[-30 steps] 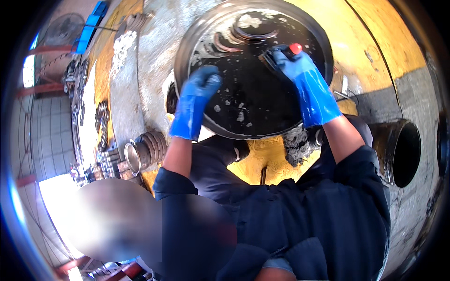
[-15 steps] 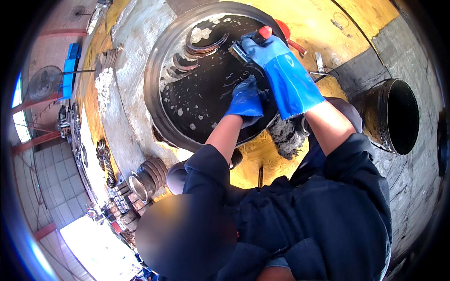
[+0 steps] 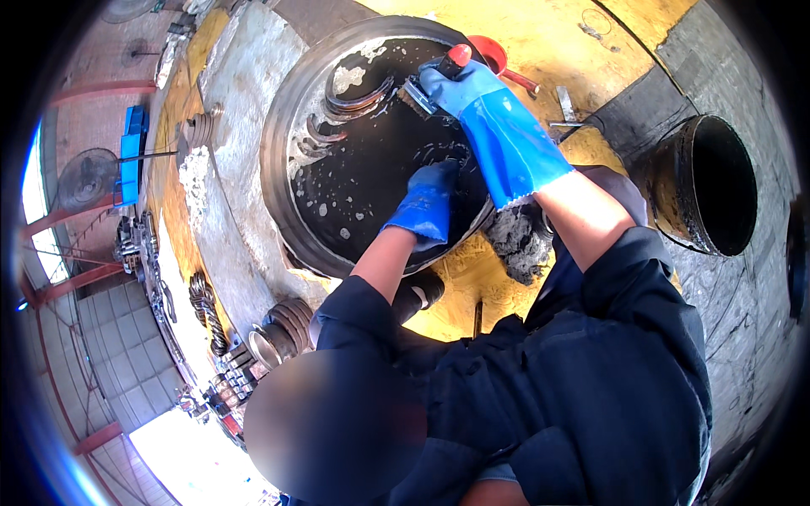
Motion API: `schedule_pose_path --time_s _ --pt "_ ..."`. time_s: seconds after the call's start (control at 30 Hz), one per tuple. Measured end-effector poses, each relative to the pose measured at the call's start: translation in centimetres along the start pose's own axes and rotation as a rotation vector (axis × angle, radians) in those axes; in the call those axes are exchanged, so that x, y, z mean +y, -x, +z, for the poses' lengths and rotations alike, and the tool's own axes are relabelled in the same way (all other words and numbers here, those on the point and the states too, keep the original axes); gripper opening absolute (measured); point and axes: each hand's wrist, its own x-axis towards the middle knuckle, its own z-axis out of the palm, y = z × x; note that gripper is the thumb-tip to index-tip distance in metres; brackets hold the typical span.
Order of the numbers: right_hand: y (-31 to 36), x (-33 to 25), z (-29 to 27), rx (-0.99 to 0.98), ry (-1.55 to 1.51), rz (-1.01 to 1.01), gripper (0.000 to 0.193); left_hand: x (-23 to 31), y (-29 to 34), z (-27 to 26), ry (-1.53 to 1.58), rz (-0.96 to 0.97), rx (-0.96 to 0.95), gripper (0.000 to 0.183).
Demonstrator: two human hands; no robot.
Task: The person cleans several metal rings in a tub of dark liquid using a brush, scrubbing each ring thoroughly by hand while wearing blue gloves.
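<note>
A wide round metal basin [image 3: 278,181] holds dark liquid [image 3: 371,185] with pale foam flecks. My right hand [image 3: 462,87], in a long blue rubber glove, grips a scrubbing brush [image 3: 419,99] with a red-tipped handle. The bristles point down and left above the liquid. My left hand [image 3: 429,196], also gloved in blue, reaches low into the basin with its fingers drawn together. Their tips, and whatever they hold, are lost in the dark liquid. Several curved metal pieces [image 3: 361,105] lie partly submerged at the basin's far left.
A red scoop or pan [image 3: 488,55] lies beyond the basin's right rim. An open dark drum [image 3: 717,185] lies at the right. A grey rag heap [image 3: 516,244] sits by my legs. Ribbed metal cylinders [image 3: 283,329] and machine parts stand at the left.
My left hand has moved slightly left and down. The right hand has shifted a little left with the brush still held. The whole view has shifted slightly.
</note>
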Motion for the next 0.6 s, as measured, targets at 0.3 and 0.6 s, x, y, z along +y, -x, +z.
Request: schedule_pose_path --time_s 0.3,0.6 --pt "-0.1 0.5 -1.0 0.087 0.011 -0.111 0.022 -0.3 -2.8 1.0 -0.24 0.2 0.308 0.027" --pt "0.2 -0.2 -0.4 0.136 0.055 -0.048 0.029 0.1 -0.4 -0.7 -0.11 0.096 0.038 0.026"
